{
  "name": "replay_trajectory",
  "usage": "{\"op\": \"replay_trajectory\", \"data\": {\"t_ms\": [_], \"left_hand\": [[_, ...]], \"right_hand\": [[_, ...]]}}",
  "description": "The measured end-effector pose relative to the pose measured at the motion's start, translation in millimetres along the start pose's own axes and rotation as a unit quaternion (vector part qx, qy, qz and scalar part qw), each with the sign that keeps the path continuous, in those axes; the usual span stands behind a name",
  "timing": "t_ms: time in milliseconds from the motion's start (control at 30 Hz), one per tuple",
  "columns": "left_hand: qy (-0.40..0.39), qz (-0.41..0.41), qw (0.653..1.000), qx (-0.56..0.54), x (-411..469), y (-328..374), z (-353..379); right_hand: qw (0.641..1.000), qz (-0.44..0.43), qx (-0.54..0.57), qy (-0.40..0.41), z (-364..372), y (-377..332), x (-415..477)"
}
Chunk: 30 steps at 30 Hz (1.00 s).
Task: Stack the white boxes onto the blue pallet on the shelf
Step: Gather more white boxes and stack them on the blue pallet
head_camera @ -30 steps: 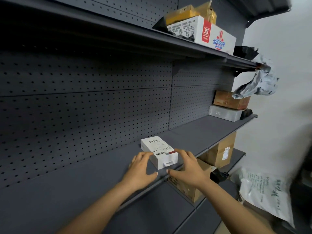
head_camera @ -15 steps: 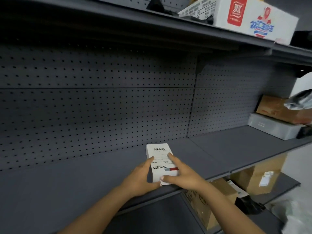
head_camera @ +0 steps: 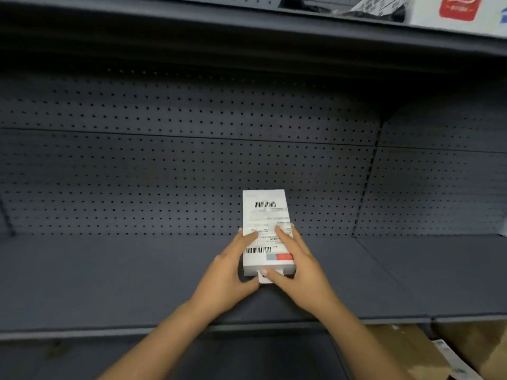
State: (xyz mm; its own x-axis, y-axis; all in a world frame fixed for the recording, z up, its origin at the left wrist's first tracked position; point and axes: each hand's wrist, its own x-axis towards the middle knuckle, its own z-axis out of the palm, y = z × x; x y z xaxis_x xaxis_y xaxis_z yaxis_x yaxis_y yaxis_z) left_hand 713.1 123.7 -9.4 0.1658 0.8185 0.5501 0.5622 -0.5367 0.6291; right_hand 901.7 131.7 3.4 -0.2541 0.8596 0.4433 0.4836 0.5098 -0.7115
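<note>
A white box (head_camera: 265,215) with barcode labels and a red-and-blue mark sits above the dark grey shelf (head_camera: 109,275), its long side pointing at the pegboard. My left hand (head_camera: 230,272) grips its left side with the thumb on top. My right hand (head_camera: 299,267) grips the right side, fingers across the label and thumb at the near end. No blue pallet is in view. Whether the box rests on the shelf or is lifted off it I cannot tell.
A perforated back panel (head_camera: 164,165) closes the shelf behind the box. An upper shelf (head_camera: 247,31) hangs overhead, carrying a white carton with a red logo (head_camera: 455,9). Brown cardboard boxes (head_camera: 411,349) stand on the lower level at the bottom right.
Both hands closed round the box and turned it from slanted to pointing straight at the back panel. My view swung left and closer, so the boxes at the right left the frame.
</note>
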Motion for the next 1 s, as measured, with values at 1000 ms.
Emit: {"op": "replay_trajectory", "data": {"t_ms": [1000], "left_hand": [[0.226, -0.156, 0.939, 0.205, -346, -32, -437]], "right_hand": [[0.932, -0.193, 0.215, -0.218, 385, -369, -68]]}}
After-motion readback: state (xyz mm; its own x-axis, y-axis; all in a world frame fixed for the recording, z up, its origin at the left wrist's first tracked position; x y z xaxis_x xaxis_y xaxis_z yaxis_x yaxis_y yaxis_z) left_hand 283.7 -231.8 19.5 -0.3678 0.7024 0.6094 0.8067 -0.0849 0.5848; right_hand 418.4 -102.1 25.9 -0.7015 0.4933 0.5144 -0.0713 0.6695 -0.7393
